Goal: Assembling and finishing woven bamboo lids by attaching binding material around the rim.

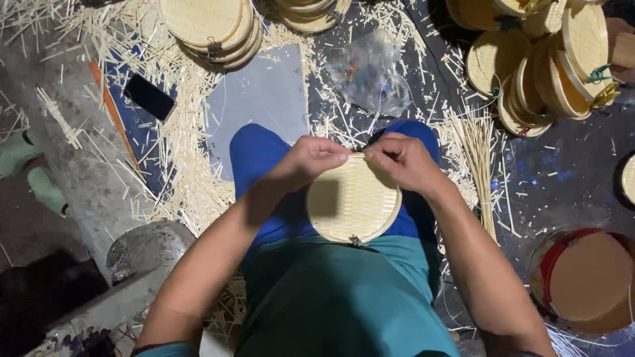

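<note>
A round woven bamboo tray (352,201) rests on my lap, over blue trousers and a teal shirt. My left hand (309,160) pinches its far rim from the left, fingers closed on the edge. Just to the right of it, my right hand (402,160) pinches the same rim, so the fingertips of both hands almost meet at the top of the tray. A small metal clip sits on the tray's near edge.
Stacks of finished round trays lie at the top (213,26) and at the upper right (542,73). Bamboo slivers (178,152) litter the floor. A bundle of thin sticks (477,158) lies right of my knee. A black phone (149,96), a clear plastic bag (370,73) and a red-rimmed bucket (585,277) are nearby.
</note>
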